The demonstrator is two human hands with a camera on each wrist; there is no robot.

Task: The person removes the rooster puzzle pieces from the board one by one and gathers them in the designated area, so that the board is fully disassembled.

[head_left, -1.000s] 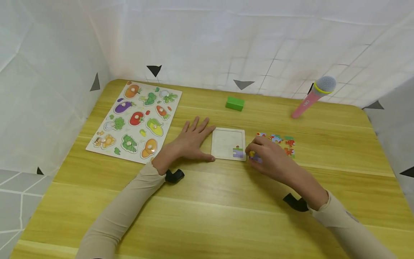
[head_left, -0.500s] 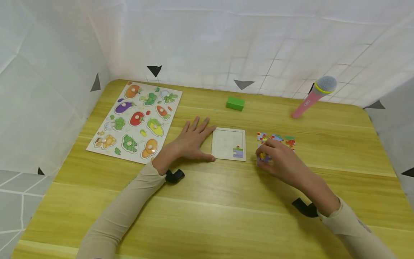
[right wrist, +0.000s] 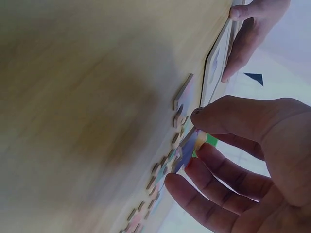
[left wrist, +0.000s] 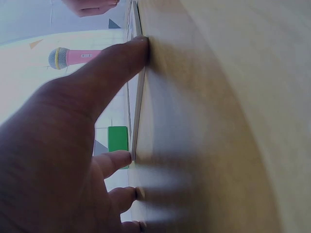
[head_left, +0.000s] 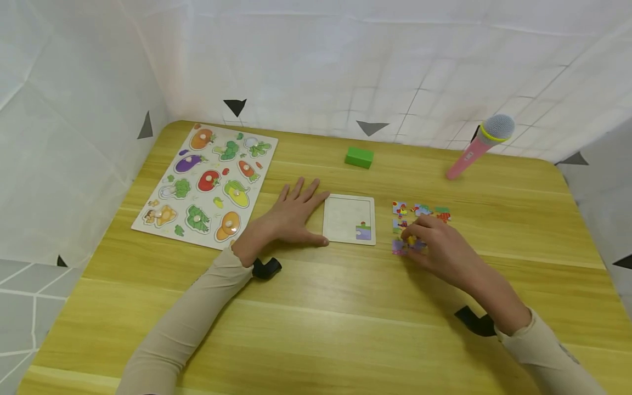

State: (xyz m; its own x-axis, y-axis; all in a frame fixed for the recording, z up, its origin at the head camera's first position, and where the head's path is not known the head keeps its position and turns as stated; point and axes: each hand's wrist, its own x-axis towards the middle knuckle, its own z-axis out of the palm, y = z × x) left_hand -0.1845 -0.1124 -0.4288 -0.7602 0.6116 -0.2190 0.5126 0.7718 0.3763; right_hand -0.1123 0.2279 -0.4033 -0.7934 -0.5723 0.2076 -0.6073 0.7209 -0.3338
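My left hand (head_left: pixel 291 219) lies spread on the table, its thumb and index fingertip at the left corners of a small white puzzle tray (head_left: pixel 340 218). One purple-and-green jigsaw piece (head_left: pixel 363 231) sits in the tray's lower right corner. To the right of the tray, my right hand (head_left: pixel 446 252) pinches a purple-and-yellow jigsaw piece (right wrist: pixel 187 149) between thumb and fingers, tilted just above the table. Several loose pieces surround it, including a lavender piece (head_left: pixel 398 248), a blue-and-red piece (head_left: pixel 399 208) and a red-and-green piece (head_left: pixel 443 214). My right hand hides some of them.
A vegetable peg puzzle board (head_left: pixel 204 186) covers the table's left part. At the back stand a green block (head_left: pixel 359 157) and, farther right, a pink toy microphone (head_left: pixel 476 151). White sheeting (head_left: pixel 316 66) hangs behind the table (head_left: pixel 316 323).
My right hand has moved right, away from the tray's edge, with the purple-and-yellow piece. The lavender piece and other loose pieces have come into view. My left hand stays put.
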